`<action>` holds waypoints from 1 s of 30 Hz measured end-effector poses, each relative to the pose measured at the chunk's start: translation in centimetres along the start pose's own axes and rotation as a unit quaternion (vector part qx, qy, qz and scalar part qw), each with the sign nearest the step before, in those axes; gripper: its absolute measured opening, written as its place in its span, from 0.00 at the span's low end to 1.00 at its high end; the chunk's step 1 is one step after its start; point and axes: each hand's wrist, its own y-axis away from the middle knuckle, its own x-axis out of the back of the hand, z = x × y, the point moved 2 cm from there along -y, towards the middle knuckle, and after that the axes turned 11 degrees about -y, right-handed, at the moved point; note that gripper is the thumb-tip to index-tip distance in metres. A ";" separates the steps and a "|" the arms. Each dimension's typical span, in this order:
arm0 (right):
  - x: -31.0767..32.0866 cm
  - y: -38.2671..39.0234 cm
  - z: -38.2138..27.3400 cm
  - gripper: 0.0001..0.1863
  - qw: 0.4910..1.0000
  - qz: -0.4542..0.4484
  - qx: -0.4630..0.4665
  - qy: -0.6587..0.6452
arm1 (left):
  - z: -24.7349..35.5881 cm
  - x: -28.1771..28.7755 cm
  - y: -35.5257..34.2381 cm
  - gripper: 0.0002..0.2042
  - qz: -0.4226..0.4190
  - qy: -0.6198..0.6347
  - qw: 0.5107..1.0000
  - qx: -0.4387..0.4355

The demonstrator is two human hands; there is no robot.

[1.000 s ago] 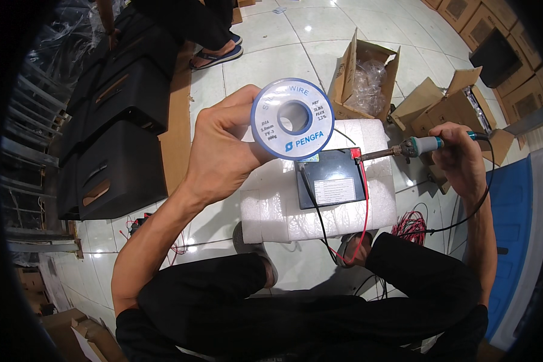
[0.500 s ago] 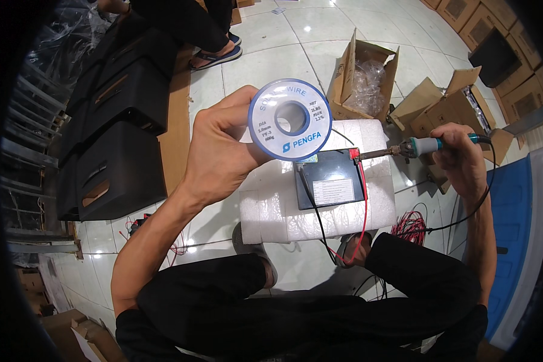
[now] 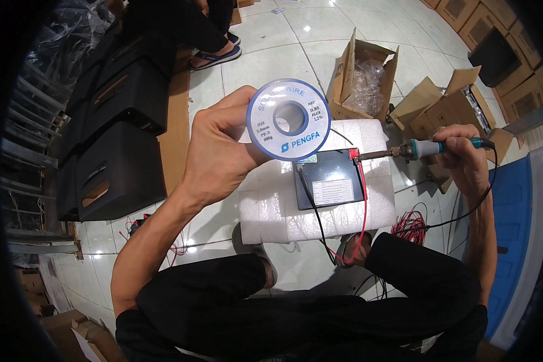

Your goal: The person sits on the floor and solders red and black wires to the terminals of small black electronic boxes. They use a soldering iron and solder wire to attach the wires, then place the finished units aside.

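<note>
Floor of glossy white tiles [image 3: 265, 54], ceiling lights mirrored in it. Person sits low, dark trousers across the near edge, sandalled feet on the tiles.

Centre: white foam slab [image 3: 320, 211] lying on the floor. On it a dark grey rectangular battery block [image 3: 330, 184], a pale rectangular label on its top face. A red wire [image 3: 364, 211] and a black wire [image 3: 314, 214] run off the block toward the near side.

Left: row of black moulded cases [image 3: 117, 139], with a strip of brown cardboard between them and the slab. Far left: clear plastic wrap, blurred. Far, another person's sandalled foot [image 3: 214, 57].

Far right of the slab: open brown cardboard box [image 3: 359, 75] with clear plastic bags inside. More open cartons [image 3: 446, 102] further right. Right edge: a blue sheet-like surface [image 3: 513, 229]. A tangle of red wire [image 3: 410, 226] lies near the right knee.

Left hand [image 3: 220, 154] raised above the slab, fingers and thumb clamped on the rim of a round white-and-blue spool of solder wire [image 3: 289, 119]; its flat labelled face is turned to the camera and hides the slab's far left corner.

Right hand [image 3: 461, 157] is wrapped round the teal handle of a soldering iron [image 3: 419, 149]; the metal tip lies at the block's far right corner, by the red terminal. Black cord trails from the handle.
</note>
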 end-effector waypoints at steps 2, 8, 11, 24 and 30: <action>0.2 0.0 0.1 0.14 1.000 -0.007 0.002 0.002 | 0.0 0.0 0.0 0.15 -0.002 -0.002 1.000 0.001; 0.5 -0.1 0.3 0.14 0.999 -0.036 0.020 0.005 | -0.1 0.0 0.0 0.15 -0.004 0.000 1.000 0.004; 0.5 0.0 0.2 0.15 0.998 -0.054 0.027 0.014 | 0.0 0.0 0.0 0.15 -0.003 0.000 1.000 0.001; 1.4 0.4 1.4 0.16 0.997 0.057 0.038 -0.039 | -0.3 0.2 0.0 0.17 0.006 0.031 0.999 0.019; 1.6 0.3 0.8 0.16 0.990 0.074 0.048 -0.107 | -0.9 0.4 0.0 0.19 0.022 0.076 0.993 0.083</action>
